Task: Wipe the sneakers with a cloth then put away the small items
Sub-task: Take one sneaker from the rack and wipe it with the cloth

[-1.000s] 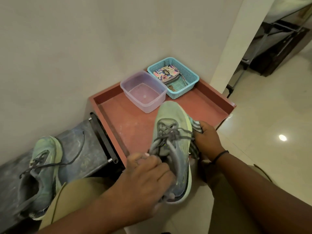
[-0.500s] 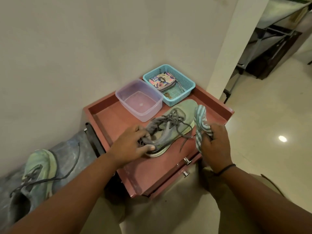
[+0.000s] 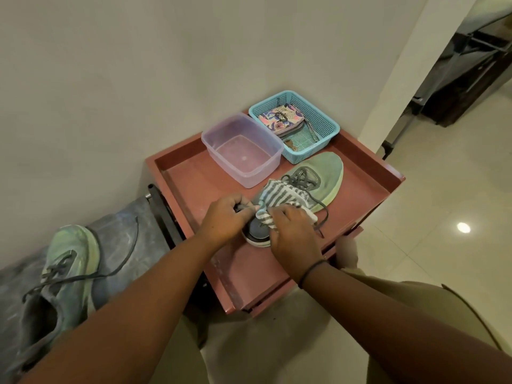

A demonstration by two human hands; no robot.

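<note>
Now my left hand [image 3: 225,217] grips the sneaker's [image 3: 313,178] heel to steady it beside the tub [image 3: 241,151]; my right hand [image 3: 291,231] clutches the cloth [image 3: 279,196] for wiping.

A home is shown, seemingly a hallway corner: plain painted wall [image 3: 138,79], glossy tiled floor [image 3: 443,189]. A small red cabinet [image 3: 249,267] is set against the wall, a patterned pouch [image 3: 279,117] kept in a blue basket [image 3: 324,128]
</note>
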